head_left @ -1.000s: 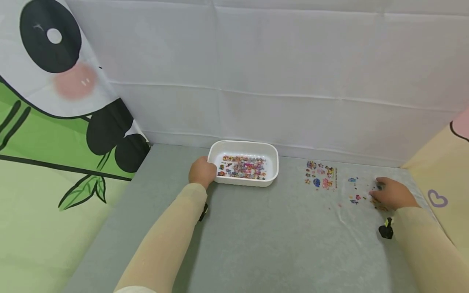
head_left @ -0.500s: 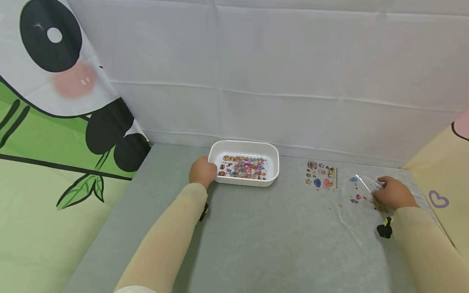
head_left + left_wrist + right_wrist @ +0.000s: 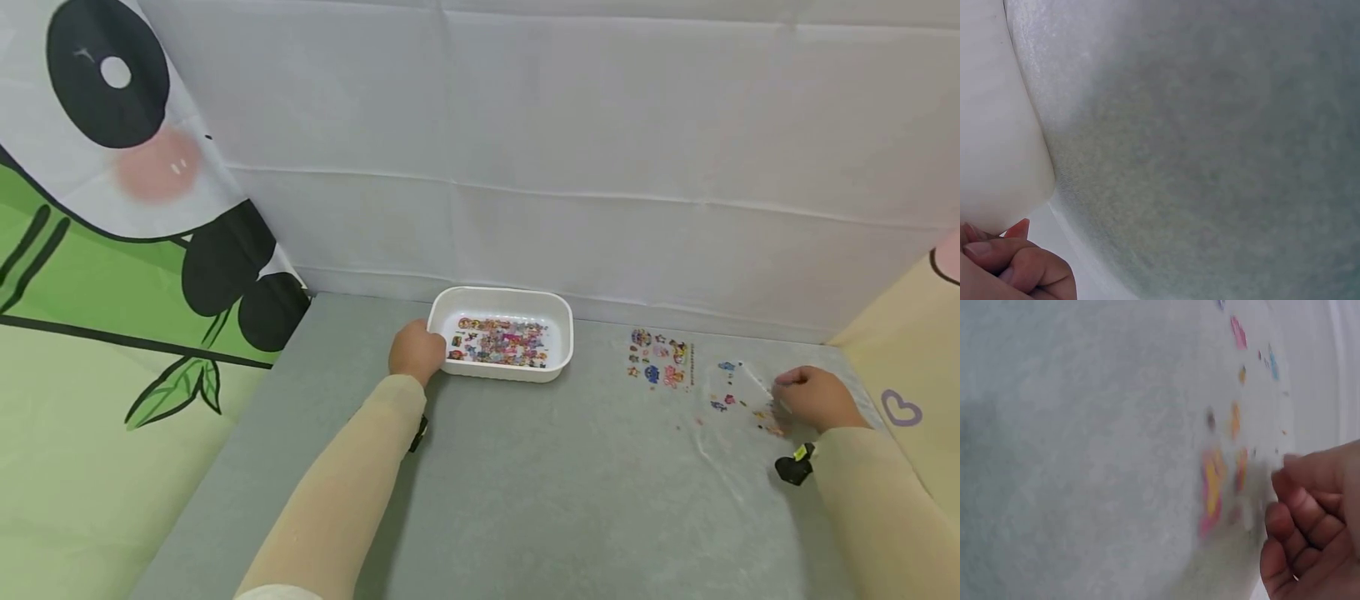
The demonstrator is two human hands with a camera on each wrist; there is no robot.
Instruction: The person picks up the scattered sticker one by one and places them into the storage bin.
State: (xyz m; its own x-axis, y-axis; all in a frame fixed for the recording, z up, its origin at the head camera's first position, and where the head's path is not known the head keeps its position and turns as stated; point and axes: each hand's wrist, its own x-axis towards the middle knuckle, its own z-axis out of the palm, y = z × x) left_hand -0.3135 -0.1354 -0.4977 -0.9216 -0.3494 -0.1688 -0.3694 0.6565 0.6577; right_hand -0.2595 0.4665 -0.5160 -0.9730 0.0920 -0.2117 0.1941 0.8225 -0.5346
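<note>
A white plastic tray stands by the back cloth, with many small colourful stickers inside. My left hand grips its left end; the left wrist view shows the curled fingers at the tray wall. Over at the right, my right hand pinches the right edge of a clear sticker sheet between thumb and fingers. Small coloured figures are scattered across that sheet. In the right wrist view its printed figures look blurred beside the fingertips.
Another clear sticker sheet, printed with cartoon figures, lies flat between the tray and my right hand. The grey tabletop ends at a white cloth behind. Printed cloths border the left and right sides.
The clear sheet's edge rose and glinted half a second ago; now the sheet sits slightly further left and lower, with its right edge lifted. My right hand has turned slightly. My left hand stays put.
</note>
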